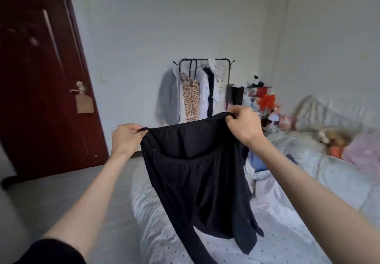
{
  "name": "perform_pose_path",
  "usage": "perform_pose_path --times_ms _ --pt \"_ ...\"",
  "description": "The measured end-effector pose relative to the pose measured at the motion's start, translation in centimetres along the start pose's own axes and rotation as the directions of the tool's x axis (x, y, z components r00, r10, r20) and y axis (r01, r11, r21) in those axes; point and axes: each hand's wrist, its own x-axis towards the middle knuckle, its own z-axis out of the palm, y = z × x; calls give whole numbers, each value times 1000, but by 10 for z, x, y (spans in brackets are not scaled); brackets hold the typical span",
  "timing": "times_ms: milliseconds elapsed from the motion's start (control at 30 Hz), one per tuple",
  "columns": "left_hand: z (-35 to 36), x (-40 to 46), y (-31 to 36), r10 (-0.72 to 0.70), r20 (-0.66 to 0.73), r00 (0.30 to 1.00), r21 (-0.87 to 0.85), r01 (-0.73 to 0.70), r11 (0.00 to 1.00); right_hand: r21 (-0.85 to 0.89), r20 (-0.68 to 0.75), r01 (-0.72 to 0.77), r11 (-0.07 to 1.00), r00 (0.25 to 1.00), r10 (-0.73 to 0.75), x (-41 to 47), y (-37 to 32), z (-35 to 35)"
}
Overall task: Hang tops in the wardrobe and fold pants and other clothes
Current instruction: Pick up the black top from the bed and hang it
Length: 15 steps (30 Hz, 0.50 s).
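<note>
One black garment (197,173), thin soft knit, limp, stretched between two hands, left hand (126,138) and right hand (243,125) each pinched on its top edge, dotted white bed (164,233) below hands

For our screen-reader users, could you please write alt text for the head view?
Both hands, left hand and right hand, hold a black garment up by its top edge over a dotted bed. Behind stands a clothes rack.
</note>
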Motion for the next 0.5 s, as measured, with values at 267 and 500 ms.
perform_pose_path --times_ms 267,500 --pt "-210 -59 -42 -53 -301 952 189 113 975 224 298 193 955 920 -256 -52 -152 122" --pt "-367 -151 -83 -114 -453 884 361 299 883 234 275 527 817 770 -575 -138 -285 193"
